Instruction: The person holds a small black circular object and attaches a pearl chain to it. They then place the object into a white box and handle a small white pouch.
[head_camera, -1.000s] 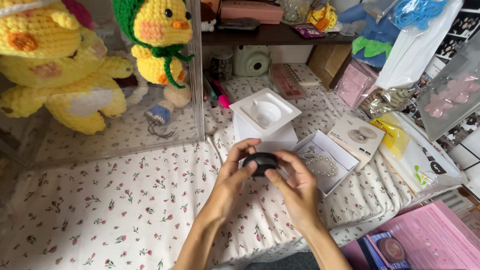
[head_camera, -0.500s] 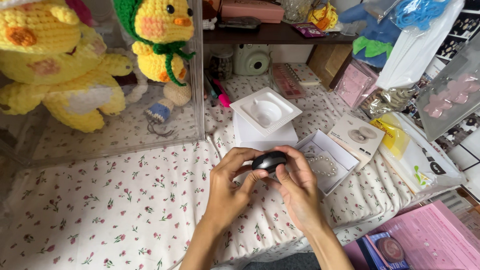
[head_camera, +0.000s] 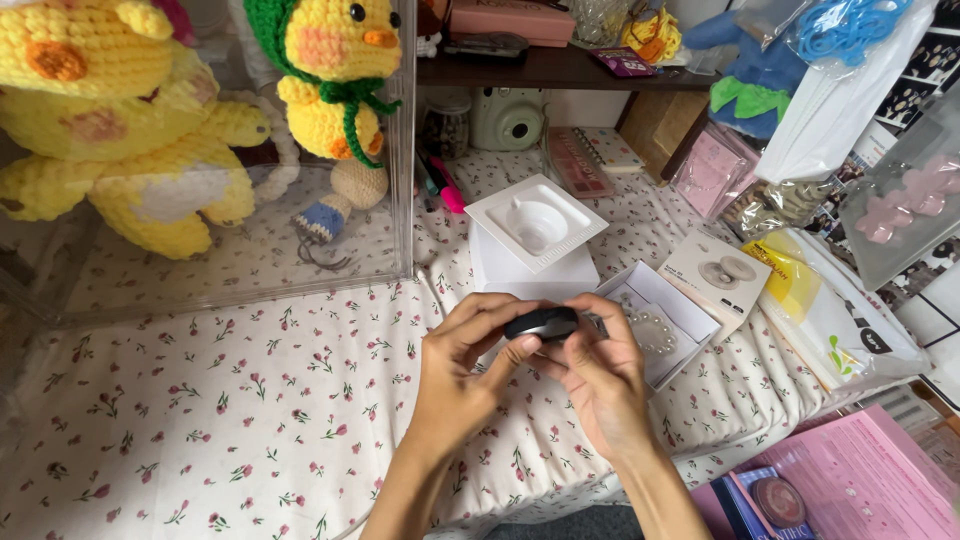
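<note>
A small black oval device (head_camera: 541, 323) is pinched between both my hands above the floral cloth (head_camera: 250, 420). My left hand (head_camera: 463, 362) grips its left end with thumb and fingers. My right hand (head_camera: 597, 372) holds its right side, fingers curled round it. Just behind my hands stands a white box with a moulded tray insert (head_camera: 534, 225). To the right lies an open white box lid (head_camera: 660, 320) with a pale beaded thing in it.
A clear case (head_camera: 400, 180) at the back left holds yellow crocheted ducks (head_camera: 330, 80). A white card with a product picture (head_camera: 715, 275), plastic bags (head_camera: 840, 320) and pink booklets (head_camera: 860, 480) lie right. A pale green camera (head_camera: 507, 117) sits under a dark shelf.
My hands have turned the black device a little and shifted their grip; it sits slightly lower and flatter between my fingers. Nothing else has moved.
</note>
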